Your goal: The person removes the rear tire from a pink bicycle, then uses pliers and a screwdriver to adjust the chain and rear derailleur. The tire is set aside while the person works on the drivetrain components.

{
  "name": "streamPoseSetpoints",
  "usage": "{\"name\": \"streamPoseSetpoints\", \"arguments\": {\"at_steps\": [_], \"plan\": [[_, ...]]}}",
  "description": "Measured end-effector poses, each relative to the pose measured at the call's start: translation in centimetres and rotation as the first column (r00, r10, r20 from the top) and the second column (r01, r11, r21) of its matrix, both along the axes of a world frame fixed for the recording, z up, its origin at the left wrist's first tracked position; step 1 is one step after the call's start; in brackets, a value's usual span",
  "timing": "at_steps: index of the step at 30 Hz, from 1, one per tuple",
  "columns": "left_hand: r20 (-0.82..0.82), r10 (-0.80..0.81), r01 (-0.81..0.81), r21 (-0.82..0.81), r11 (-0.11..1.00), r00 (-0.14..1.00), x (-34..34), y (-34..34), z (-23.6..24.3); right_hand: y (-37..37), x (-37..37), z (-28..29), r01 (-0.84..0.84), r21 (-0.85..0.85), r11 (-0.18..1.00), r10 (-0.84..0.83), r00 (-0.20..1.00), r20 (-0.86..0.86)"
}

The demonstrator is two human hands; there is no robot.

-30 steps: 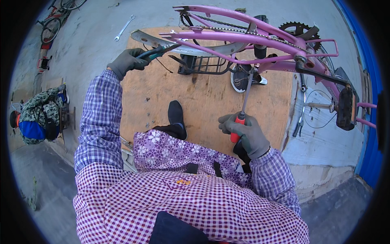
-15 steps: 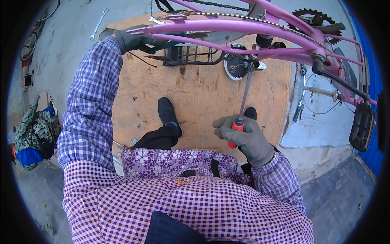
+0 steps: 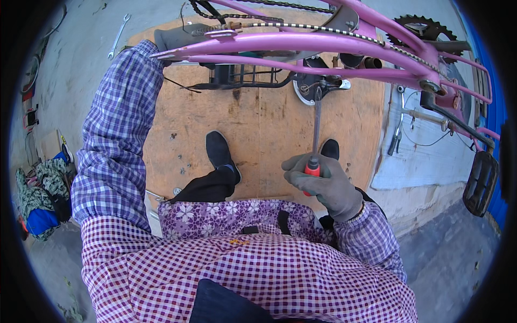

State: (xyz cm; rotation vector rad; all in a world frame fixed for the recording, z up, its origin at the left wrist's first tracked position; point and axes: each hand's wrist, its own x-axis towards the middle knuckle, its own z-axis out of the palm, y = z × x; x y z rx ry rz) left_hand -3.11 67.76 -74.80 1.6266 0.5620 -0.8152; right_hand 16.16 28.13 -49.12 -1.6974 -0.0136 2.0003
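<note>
My right hand [image 3: 331, 183], in a grey glove, is closed round the red handle of a screwdriver [image 3: 316, 126]. Its shaft points up and away, and the tip is by a small metal clamp [image 3: 319, 83] under the pink bicycle frame [image 3: 323, 46]. My gloved left hand [image 3: 177, 37] is at the frame's left end, beside a coiled spring [image 3: 214, 28] and a cable. Its fingers look pressed together, but the frame hides part of them, and what they hold does not show. Behind the clamp is a round black part with a white rim [image 3: 306, 94].
A wooden board [image 3: 258, 129] lies under my feet, with small metal parts [image 3: 181, 157] on it. A black rack [image 3: 247, 78] hangs below the frame. A wrench [image 3: 119, 36] lies far left. At right are a crank pedal [image 3: 481, 183], a ratchet [image 3: 398, 121] and a blue wall [image 3: 495, 129].
My left hand has shifted from below the frame's end to above it. The screwdriver has tilted more upright, its tip moving slightly left. The frame's left end sits a little lower.
</note>
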Motion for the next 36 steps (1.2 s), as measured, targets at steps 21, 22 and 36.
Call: {"name": "streamPoseSetpoints", "arguments": {"at_steps": [21,22,36], "plan": [[0.256,-0.19,0.187,0.038,0.982,0.948,4.3,-3.0,2.7,-2.8,1.4,-0.7,-0.086,-0.033,0.996,0.087,0.994,0.058],[0.299,-0.337,0.288,0.197,0.937,0.893,3.8,-2.8,2.0,-2.8,1.3,-0.7,-0.086,-0.031,0.996,0.088,0.994,0.064],[0.2,-0.068,0.073,-0.019,0.997,0.977,2.2,-2.4,0.8,-2.7,2.0,0.2,-0.09,-0.074,0.993,0.093,0.995,0.036]]}}
